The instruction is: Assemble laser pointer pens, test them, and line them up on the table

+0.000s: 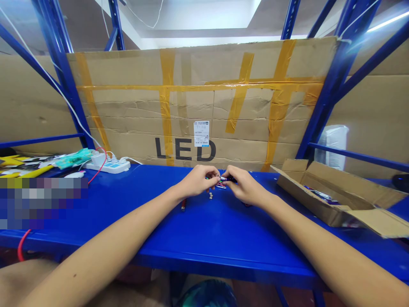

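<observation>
My right hand (243,183) is closed in a pinch round a small dark pen-like piece (230,179) with a lighter, silvery end toward the left. My left hand (202,179) is also closed, its thumb and forefinger pinched at that silvery end; the exact contact is too small to make out. Just beneath the fingertips lie thin red and shiny sticks (221,185). A few tiny metallic bits (211,195) rest on the blue tabletop (204,230) nearer me. Left of them, partly under my left wrist, is a dark red stick with a metal end (183,205).
An open cardboard box (332,217) with pen-like items inside stands at the right. At the left are a white power strip (111,165), a teal packet (74,158) and yellow-and-black items (28,170). A large taped cardboard sheet (134,111) closes off the back between blue posts.
</observation>
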Available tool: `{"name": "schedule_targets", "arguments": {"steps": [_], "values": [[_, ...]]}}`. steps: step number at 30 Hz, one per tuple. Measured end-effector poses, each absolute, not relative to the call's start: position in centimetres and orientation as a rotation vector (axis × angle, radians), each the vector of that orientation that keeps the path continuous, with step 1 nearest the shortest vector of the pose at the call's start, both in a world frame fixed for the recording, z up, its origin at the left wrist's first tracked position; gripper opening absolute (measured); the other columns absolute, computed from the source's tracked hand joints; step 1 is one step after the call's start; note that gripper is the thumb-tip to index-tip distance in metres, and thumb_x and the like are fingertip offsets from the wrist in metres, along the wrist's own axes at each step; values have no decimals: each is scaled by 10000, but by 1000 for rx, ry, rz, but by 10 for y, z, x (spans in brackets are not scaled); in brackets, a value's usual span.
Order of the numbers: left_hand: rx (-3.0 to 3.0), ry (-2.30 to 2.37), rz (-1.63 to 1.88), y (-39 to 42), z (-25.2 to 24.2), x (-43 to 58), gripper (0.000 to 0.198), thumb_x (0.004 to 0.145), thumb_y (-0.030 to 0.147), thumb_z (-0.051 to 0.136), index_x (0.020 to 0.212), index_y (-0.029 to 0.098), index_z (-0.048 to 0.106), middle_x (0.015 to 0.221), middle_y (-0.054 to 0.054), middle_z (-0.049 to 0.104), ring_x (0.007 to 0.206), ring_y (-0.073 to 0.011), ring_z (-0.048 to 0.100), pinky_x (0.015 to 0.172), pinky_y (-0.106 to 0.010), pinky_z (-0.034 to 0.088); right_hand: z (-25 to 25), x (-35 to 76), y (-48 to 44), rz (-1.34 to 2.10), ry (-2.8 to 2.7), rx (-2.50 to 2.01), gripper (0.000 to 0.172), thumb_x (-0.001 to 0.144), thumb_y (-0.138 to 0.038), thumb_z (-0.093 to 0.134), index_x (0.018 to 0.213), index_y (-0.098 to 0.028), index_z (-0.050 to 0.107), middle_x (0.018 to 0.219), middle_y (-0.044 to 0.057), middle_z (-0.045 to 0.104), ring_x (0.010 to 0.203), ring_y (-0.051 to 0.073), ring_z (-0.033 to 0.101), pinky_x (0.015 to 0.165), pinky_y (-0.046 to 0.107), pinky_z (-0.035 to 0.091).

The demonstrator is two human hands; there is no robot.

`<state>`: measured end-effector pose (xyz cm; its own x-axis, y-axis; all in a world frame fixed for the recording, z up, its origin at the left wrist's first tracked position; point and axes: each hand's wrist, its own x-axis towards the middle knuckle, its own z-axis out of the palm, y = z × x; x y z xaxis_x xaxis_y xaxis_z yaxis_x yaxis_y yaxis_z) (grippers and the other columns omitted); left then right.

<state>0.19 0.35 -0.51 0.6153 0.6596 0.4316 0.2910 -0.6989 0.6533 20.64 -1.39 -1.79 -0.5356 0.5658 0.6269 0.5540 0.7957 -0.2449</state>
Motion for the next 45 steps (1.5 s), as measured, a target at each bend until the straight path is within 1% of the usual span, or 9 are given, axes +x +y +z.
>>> {"name": "schedule_targets", "arguments": {"steps": [9, 15, 21, 22, 25, 29, 38, 42, 45], "values": [[2396, 757, 911, 1, -7, 3, 155, 863, 278, 539, 823, 152, 621, 631, 3, 626, 559, -107, 574, 543, -224, 427, -13, 206, -17, 101, -2231, -890, 51, 837, -154, 558, 814, -178, 596, 798, 47, 655, 727, 172, 567, 675, 301, 420], [2297, 757, 867, 3, -4, 2, 150, 846, 279, 556, 818, 144, 614, 654, -5, 631, 570, -112, 588, 548, -234, 450, -8, 204, -19, 263, -2203, -982, 86, 842, -200, 566, 819, -163, 640, 806, 51, 688, 750, 182, 600, 698, 306, 436], [2140, 764, 1076, 8, 8, -3, 79, 780, 209, 614, 770, 131, 623, 784, -46, 692, 707, -132, 640, 694, -285, 519, 10, 210, -21, 190, -2088, -1075, 292, 870, -311, 561, 1125, -183, 624, 1065, 91, 696, 956, 213, 622, 851, 345, 450], [2087, 752, 1145, 9, 9, -3, 71, 768, 197, 623, 755, 127, 619, 835, -67, 708, 751, -141, 651, 735, -305, 529, 14, 214, -20, 130, -2021, -1158, 264, 885, -315, 531, 1085, -176, 634, 1037, 96, 699, 934, 214, 623, 822, 337, 454], [1873, 692, 1286, 13, 10, -4, 73, 736, 166, 645, 721, 115, 594, 965, -123, 722, 801, -161, 679, 816, -368, 546, 19, 228, -15, -12, -1996, -1533, 247, 885, -331, 508, 747, -174, 639, 753, 82, 685, 711, 210, 606, 638, 305, 419], [1625, 596, 1364, 18, 8, -5, 106, 715, 148, 669, 698, 105, 574, 894, -130, 724, 795, -188, 706, 857, -416, 551, 12, 242, -8, 110, -2272, -1893, 319, 800, -339, 620, 521, -194, 563, 567, 62, 625, 525, 175, 548, 513, 288, 341], [1468, 563, 1385, 19, 11, -6, 132, 708, 141, 686, 690, 100, 561, 730, -62, 664, 751, -209, 709, 842, -475, 575, 1, 229, -9, 237, -2353, -2019, 213, 664, -292, 707, 527, -187, 582, 589, 59, 648, 530, 176, 573, 464, 278, 361], [1432, 546, 1363, 19, 10, -5, 133, 708, 134, 669, 673, 106, 544, 779, -84, 683, 790, -212, 704, 838, -474, 576, -6, 218, -11, 292, -2312, -1992, 135, 640, -181, 672, 550, -175, 572, 602, 52, 651, 509, 158, 570, 438, 259, 356], [1382, 461, 1346, 20, 9, -6, 176, 713, 143, 654, 638, 124, 495, 874, -119, 706, 888, -233, 697, 867, -480, 558, -9, 213, -12, 386, -2234, -1885, 89, 669, -204, 640, 608, -172, 585, 617, 47, 657, 488, 150, 564, 418, 248, 356]]}}
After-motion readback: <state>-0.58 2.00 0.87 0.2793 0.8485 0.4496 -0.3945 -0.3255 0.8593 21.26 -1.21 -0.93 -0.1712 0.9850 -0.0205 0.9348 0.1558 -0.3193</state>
